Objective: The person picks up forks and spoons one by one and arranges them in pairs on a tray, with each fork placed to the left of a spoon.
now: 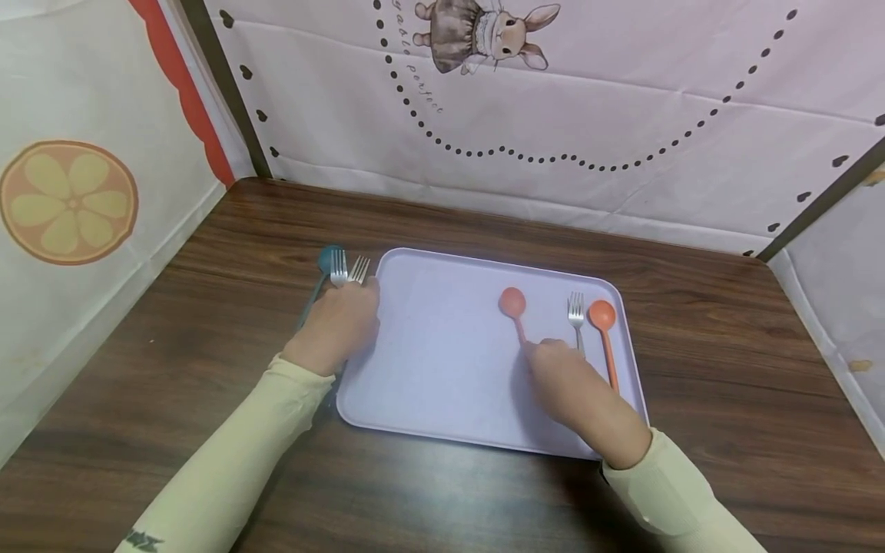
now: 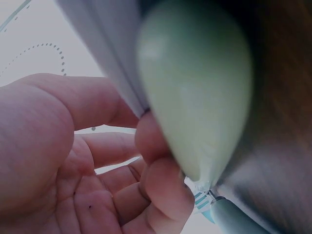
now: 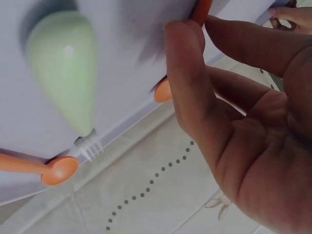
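Note:
My right hand [image 1: 560, 384] pinches the handle of a coral-orange spoon [image 1: 512, 302] over the right half of a pale lilac tray [image 1: 429, 346]. In the right wrist view its orange handle [image 3: 201, 10] emerges at the fingertips. At the tray's left edge, my left hand [image 1: 339, 322] has thumb and fingers curled together, a fork's silver tines [image 1: 359, 269] sticking out beyond them; that fork's handle is hidden. Just left are another fork [image 1: 338, 267] and a teal spoon [image 1: 311, 299]. A blurred pale green teardrop-shaped handle [image 2: 195, 87] fills the left wrist view.
On the tray's right side lie a fork [image 1: 576, 309], with a green teardrop handle [image 3: 66, 63] in the right wrist view, and an orange spoon [image 1: 608, 357]. Dark wooden table [image 1: 207, 346] surrounds the tray. Printed cloth walls [image 1: 588, 77] stand behind and at both sides.

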`<state>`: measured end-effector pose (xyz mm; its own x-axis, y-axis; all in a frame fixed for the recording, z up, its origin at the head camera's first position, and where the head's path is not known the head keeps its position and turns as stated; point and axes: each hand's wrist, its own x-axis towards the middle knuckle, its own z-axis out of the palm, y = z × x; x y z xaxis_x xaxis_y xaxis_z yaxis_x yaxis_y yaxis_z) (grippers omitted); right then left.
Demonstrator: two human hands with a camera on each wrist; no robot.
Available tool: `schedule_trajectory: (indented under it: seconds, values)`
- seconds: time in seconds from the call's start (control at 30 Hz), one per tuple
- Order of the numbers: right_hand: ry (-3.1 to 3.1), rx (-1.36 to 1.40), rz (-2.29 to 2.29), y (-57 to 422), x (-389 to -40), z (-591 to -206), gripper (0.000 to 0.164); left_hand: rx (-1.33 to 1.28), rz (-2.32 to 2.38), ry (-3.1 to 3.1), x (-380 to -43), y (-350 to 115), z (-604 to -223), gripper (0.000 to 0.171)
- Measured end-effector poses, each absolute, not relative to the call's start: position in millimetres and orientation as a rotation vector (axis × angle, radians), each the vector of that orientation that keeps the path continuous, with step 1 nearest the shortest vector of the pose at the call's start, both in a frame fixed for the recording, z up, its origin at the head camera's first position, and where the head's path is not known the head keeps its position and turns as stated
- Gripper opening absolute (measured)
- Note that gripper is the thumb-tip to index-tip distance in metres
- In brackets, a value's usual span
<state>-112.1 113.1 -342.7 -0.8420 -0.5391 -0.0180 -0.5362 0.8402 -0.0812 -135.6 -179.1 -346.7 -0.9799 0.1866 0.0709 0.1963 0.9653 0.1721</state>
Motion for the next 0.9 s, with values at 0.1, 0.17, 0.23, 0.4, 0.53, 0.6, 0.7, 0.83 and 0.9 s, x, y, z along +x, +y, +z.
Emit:
schedule_trajectory:
  seconds: [0.1,0.17,0.23,0.4,0.53,0.6,0.7,0.83,0.9]
  values:
    - [2.934,-0.855,-0.103,109.2,-110.9,-341.5,0.006,-0.304,-0.273,-3.049,-135.4,-179.8,-347.3,0.035]
    - [2.9,-0.822,-0.102,106.6,-110.1,-339.9,0.005,-0.309,-0.274,-3.044,-135.2,-179.9,-347.2,0.035]
    - [2.866,-0.78,-0.114,104.2,-109.8,-338.6,0.004,-0.314,-0.276,-3.042,-135.2,-180.0,-347.3,0.035]
    - [2.814,-0.675,-0.188,99.5,-110.3,-337.3,0.007,-0.329,-0.288,-3.042,-135.5,-179.8,-347.4,0.038]
    - [2.829,-0.636,-0.192,96.3,-110.6,-337.7,0.005,-0.335,-0.285,-3.044,-136.2,-179.4,-347.6,0.039]
    - [2.846,-0.634,-0.187,94.8,-110.5,-338.0,0.004,-0.335,-0.287,-3.046,-136.3,-179.2,-347.5,0.039]
    - [2.869,-0.643,-0.183,93.0,-110.8,-339.6,0.005,-0.331,-0.289,-3.05,-136.2,-179.4,-347.2,0.039]
    - [2.885,-0.629,-0.183,90.6,-111.3,-341.1,0.005,-0.325,-0.288,-3.048,-136.3,-180.0,-347.4,0.038]
    - [2.881,-0.607,-0.192,89.4,-111.4,-341.0,0.007,-0.324,-0.285,-3.049,-136.4,-180.3,-347.8,0.038]
